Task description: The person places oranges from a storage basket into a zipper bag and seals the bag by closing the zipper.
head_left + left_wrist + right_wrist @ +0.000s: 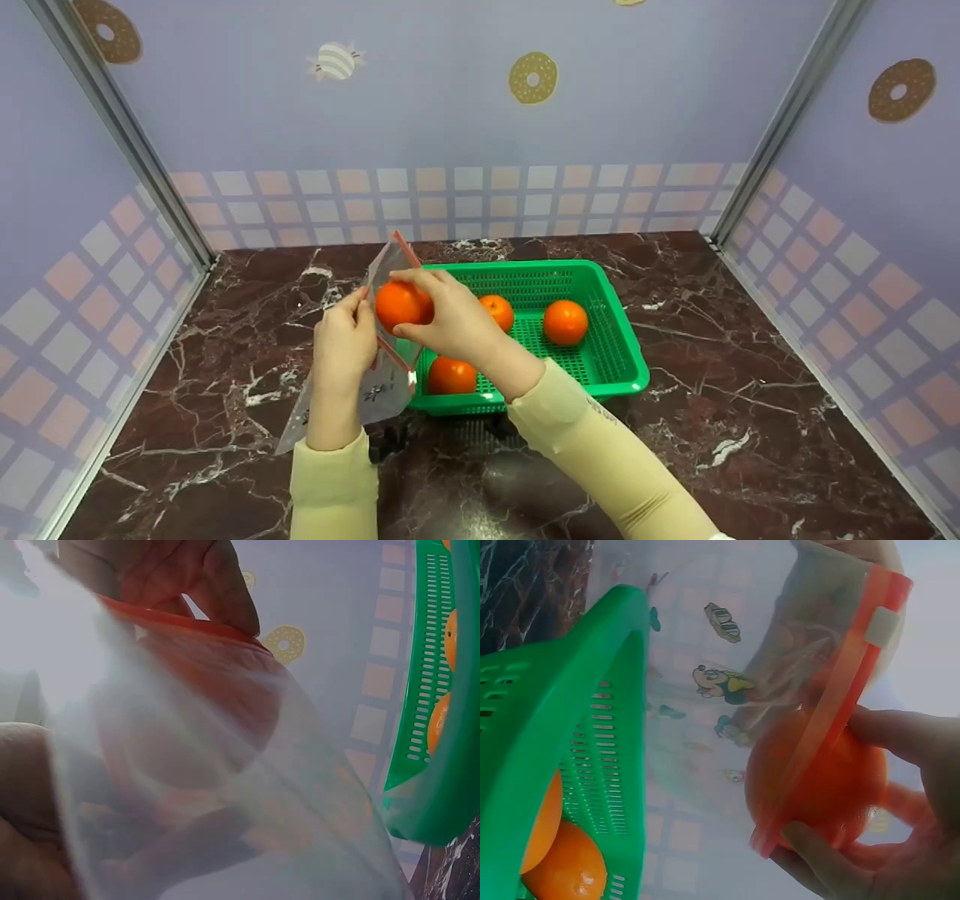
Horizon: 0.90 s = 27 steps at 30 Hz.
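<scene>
My right hand (457, 315) grips an orange (401, 304) by its side, thumb below and fingers above. The fruit sits in the mouth of a clear zip bag (386, 394) with a red-orange zip edge and a white slider (883, 626). My left hand (345, 337) pinches the bag's near rim, so the mouth gapes around the orange. Cartoon figures (724, 682) are printed on the plastic in the right wrist view. Through the film in the left wrist view the orange (202, 720) shows dimly behind the zip strip.
A green slotted basket (619, 330) stands just right of the bag on a dark marbled tabletop (720, 420). Inside it lie a right-hand orange (565, 322), a back orange (496, 313) and a front orange (451, 375). Patterned walls (465, 127) enclose the back and sides.
</scene>
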{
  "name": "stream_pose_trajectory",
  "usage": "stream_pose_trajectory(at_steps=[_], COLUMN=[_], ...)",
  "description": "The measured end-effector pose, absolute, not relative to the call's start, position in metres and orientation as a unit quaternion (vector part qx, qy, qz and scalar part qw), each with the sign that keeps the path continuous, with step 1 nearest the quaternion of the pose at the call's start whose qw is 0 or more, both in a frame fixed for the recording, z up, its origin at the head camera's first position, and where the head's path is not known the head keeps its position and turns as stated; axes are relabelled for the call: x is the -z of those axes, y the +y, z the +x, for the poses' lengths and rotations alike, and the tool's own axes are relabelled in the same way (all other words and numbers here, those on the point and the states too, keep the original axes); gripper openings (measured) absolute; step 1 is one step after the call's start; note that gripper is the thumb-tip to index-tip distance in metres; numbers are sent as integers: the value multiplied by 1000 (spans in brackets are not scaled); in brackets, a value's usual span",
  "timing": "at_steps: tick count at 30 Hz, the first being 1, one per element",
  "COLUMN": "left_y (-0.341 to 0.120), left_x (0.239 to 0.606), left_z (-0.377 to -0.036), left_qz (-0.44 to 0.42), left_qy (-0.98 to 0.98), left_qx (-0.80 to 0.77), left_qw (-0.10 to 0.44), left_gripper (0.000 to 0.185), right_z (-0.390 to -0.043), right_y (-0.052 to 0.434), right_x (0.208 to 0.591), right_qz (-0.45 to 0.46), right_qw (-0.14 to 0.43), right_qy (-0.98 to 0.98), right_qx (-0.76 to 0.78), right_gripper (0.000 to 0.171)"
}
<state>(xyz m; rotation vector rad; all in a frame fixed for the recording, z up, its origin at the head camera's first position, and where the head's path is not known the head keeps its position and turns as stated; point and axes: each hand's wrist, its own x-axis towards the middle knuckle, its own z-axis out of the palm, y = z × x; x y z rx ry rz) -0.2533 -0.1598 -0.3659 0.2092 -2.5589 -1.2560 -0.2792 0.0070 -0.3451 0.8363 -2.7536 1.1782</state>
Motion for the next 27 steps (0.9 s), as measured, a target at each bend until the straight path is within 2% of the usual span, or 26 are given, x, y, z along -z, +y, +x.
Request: stream_pose_trajectory(at_steps=[5, 9, 14, 16, 19, 22, 27], left_y=[-161, -162, -162, -162, -162, -163, -165], left_x=[366, 366, 367, 366, 365, 364, 363], left_z=[-253, -254, -254, -254, -253, -253, -251], left_qz=[72, 68, 66, 66, 69, 71, 78], left_qy=[-886, -887, -887, -886, -884, -884, -883], left_qx=[438, 437, 437, 439, 445, 448, 448], left_qw=[135, 135, 136, 130, 121, 116, 117], left_gripper=[44, 43, 44, 43, 43, 43, 44], right_z=[-281, -283, -289, -293, -299, -304, -307], right_y=[6, 8, 14, 17, 21, 22, 19], right_x=[348, 351, 359, 362, 367, 371, 374], right_qz=[257, 252, 181, 143, 116, 119, 129], right_qw=[3, 2, 6, -14, -75, -129, -145], right_qy=[-894, -895, -912, -924, -929, -916, -898], right_qx=[-366, -368, -367, -354, -344, -362, -394], right_gripper=[67, 59, 54, 59, 63, 59, 47])
